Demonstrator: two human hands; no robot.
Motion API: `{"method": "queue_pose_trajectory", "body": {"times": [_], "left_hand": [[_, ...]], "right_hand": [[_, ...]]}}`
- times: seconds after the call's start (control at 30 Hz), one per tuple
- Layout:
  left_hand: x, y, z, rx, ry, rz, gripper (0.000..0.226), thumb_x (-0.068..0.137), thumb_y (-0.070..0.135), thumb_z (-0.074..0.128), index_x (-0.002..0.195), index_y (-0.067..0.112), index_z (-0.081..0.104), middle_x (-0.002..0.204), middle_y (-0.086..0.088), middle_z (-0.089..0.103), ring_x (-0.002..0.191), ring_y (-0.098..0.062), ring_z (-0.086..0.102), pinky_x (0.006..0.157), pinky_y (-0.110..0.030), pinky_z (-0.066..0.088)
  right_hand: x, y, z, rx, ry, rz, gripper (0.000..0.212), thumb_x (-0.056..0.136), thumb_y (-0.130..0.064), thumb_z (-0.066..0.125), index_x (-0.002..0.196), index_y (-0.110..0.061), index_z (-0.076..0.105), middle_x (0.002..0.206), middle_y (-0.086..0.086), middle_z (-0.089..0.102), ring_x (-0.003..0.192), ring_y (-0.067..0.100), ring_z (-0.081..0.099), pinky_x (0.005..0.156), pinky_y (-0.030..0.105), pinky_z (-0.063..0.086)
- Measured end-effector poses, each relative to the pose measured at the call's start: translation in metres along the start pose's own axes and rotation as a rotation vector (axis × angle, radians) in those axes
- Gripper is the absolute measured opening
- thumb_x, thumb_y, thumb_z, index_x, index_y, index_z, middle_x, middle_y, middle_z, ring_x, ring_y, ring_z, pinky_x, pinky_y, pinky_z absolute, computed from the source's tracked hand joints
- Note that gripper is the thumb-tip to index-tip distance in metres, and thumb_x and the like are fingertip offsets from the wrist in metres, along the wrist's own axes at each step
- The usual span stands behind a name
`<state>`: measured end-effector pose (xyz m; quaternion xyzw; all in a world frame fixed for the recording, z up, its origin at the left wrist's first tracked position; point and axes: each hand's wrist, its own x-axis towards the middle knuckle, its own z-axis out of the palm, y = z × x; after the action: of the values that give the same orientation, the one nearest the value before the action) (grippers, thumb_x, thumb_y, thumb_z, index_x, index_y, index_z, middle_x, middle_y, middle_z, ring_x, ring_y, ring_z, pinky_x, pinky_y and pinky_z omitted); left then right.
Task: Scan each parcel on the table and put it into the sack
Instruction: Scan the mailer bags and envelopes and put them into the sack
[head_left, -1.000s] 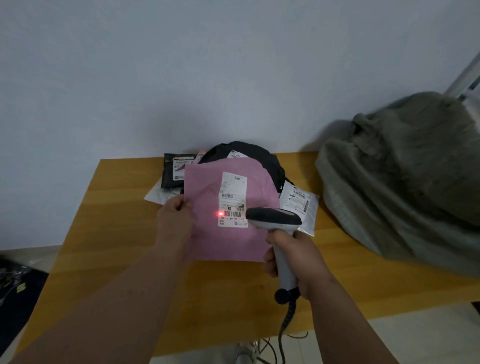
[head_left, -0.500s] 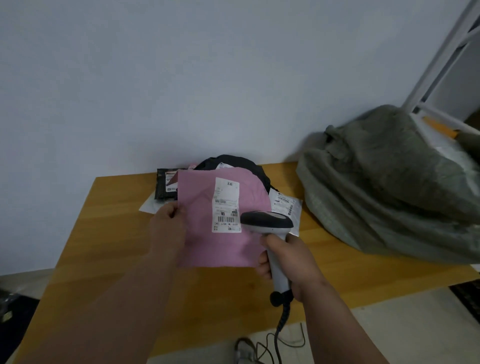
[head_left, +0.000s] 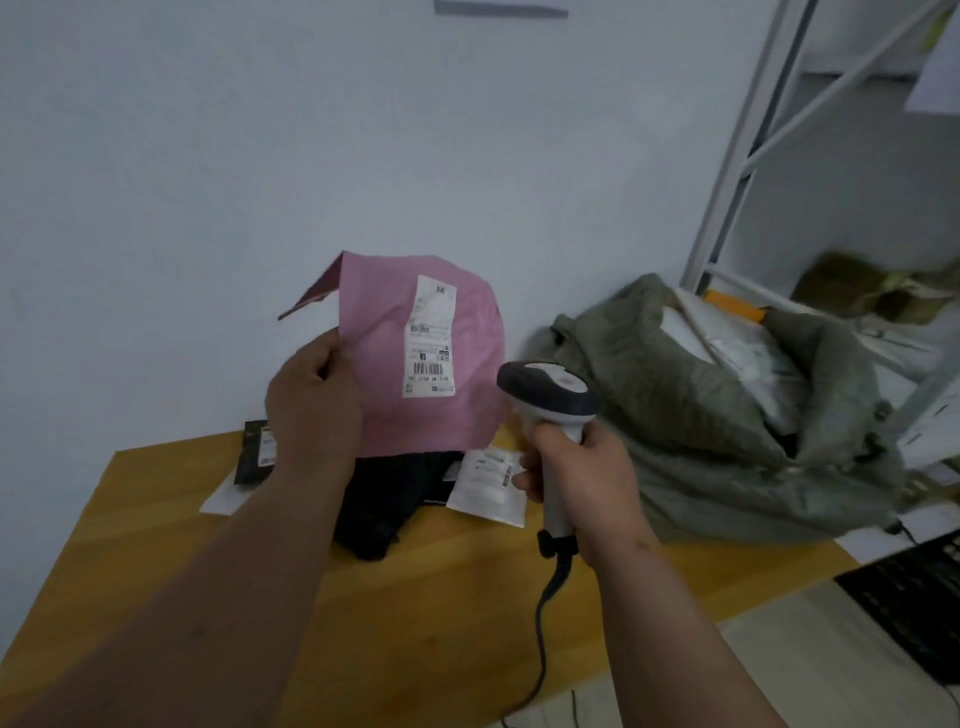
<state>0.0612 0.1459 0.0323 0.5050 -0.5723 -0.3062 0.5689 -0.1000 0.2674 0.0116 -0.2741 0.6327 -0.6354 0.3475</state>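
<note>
Item in hand: pink parcel (head_left: 415, 364), raised clear of the surface (head_left: 467, 597) against the wall, label (head_left: 430, 338) facing me. My left hand (head_left: 311, 405) pinches its left edge, fingers clenched on the film.

Tool: scanner (head_left: 548, 397), gripped in my right hand (head_left: 582, 467), head just beside the parcel's lower right corner; no red beam shows on the label.

Awaiting: black parcel (head_left: 384, 499), white parcel (head_left: 488, 483), small dark packet (head_left: 254, 452), all lying on the surface below.

Destination: grey-green sack (head_left: 701, 415), far right, mouth open, pale packages visible inside.

Step, as I judge it: scan apparently finished, transfer pending. Next move calls for carrying the pink parcel rightward past the scanner and dropping it into the sack's mouth.
</note>
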Motion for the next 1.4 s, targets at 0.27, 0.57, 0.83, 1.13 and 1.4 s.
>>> {"method": "queue_pose_trajectory", "body": {"times": [0.27,0.57,0.83,1.13,1.4], "left_hand": [[-0.024,0.095,0.121,0.046,0.142,0.582,0.032,0.090,-0.001,0.054,0.117,0.007,0.070,0.101,-0.014,0.066,0.093,-0.006,0.051,0.079,0.005,0.029],[-0.095,0.117,0.259,0.577,-0.268,0.862,0.039,0.083,0.013,0.049,0.103,0.033,0.075,0.105,0.005,0.071,0.100,-0.025,0.060,0.082,-0.035,0.021],[-0.117,0.113,0.287,1.054,-0.399,0.633,0.039,0.093,0.017,0.053,0.118,0.044,0.066,0.118,0.010,0.058,0.114,-0.020,0.042,0.098,-0.040,0.024],[-0.115,0.121,0.301,1.198,-0.441,0.545,0.038,0.090,0.017,0.049,0.112,0.044,0.067,0.096,0.005,0.046,0.099,-0.021,0.043,0.089,-0.040,0.024],[-0.132,0.137,0.333,1.178,-0.564,0.613,0.028,0.093,0.029,0.053,0.115,0.043,0.064,0.085,0.006,0.041,0.087,-0.018,0.041,0.090,-0.042,0.026]], "right_hand": [[0.027,-0.054,-0.126,0.063,0.248,-0.147,0.010,0.090,-0.016,0.067,0.084,-0.011,0.061,0.068,0.009,0.064,0.063,0.025,0.064,0.056,0.028,0.057],[0.061,-0.069,-0.261,-0.048,0.455,-0.156,0.016,0.089,-0.023,0.064,0.087,-0.007,0.063,0.073,0.012,0.066,0.060,0.020,0.061,0.052,0.027,0.047],[0.085,-0.047,-0.303,0.033,0.396,-0.075,0.006,0.089,-0.018,0.067,0.089,-0.013,0.064,0.072,0.006,0.066,0.058,0.019,0.065,0.058,0.032,0.053],[0.101,-0.046,-0.305,0.047,0.208,-0.063,0.010,0.089,-0.018,0.071,0.097,-0.018,0.065,0.078,0.005,0.069,0.061,0.016,0.067,0.048,0.021,0.052],[0.118,-0.038,-0.303,0.016,0.146,0.001,0.009,0.090,-0.020,0.070,0.097,-0.017,0.066,0.076,0.007,0.072,0.056,0.011,0.067,0.054,0.025,0.056]]}}
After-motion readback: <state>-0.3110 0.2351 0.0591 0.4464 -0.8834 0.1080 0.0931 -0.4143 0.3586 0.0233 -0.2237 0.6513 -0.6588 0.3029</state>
